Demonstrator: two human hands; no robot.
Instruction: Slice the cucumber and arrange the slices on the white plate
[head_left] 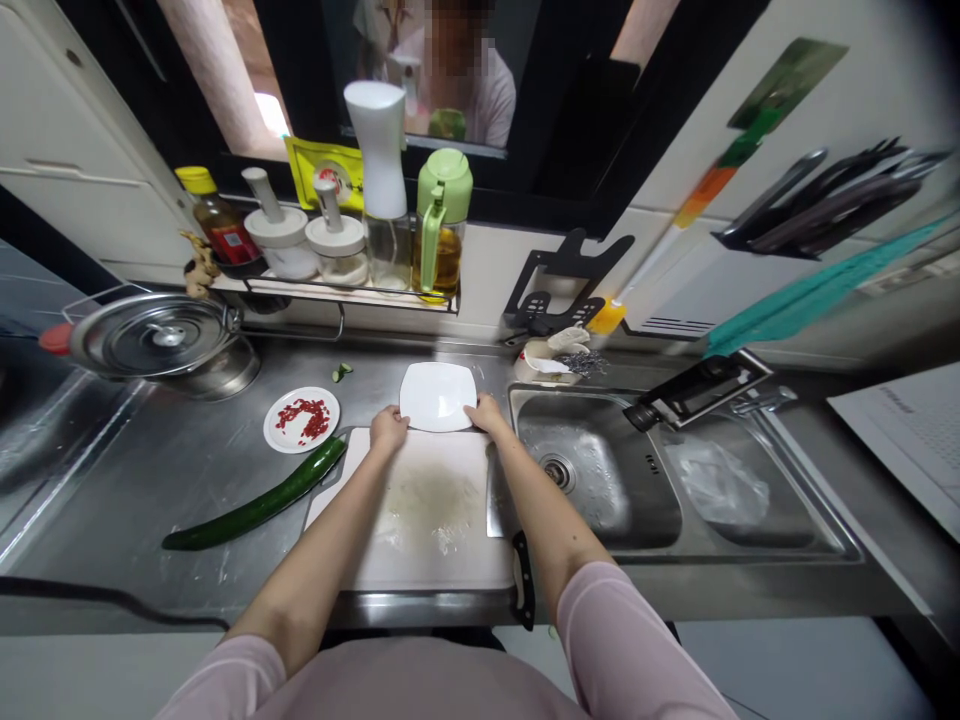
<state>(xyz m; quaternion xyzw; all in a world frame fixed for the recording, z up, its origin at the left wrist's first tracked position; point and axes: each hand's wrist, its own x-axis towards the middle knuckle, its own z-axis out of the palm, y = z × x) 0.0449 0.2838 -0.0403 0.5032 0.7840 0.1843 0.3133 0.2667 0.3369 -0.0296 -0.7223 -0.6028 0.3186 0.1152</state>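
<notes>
A white square plate with rounded corners (pixel 438 396) is at the far edge of the white cutting board (pixel 420 560). My left hand (pixel 389 427) grips its near left corner, and my right hand (pixel 487 414) pinches its right side. Wet marks show on the board. At the board's right edge lies a knife (pixel 523 580) with a black handle; my right forearm hides part of it. To the left, a long green cucumber (pixel 259 512) rests on the counter, its tip by the board. Behind it, a round white plate (pixel 271 418) holds chopped red pieces.
Small green cucumber ends (pixel 341 372) lie behind the round plate. A lidded steel pot (pixel 202 360) stands at left. A rack (pixel 345 296) of bottles and jars runs along the window. To the right is a double sink (pixel 600 540) with a plastic bag (pixel 720 485) in its right basin.
</notes>
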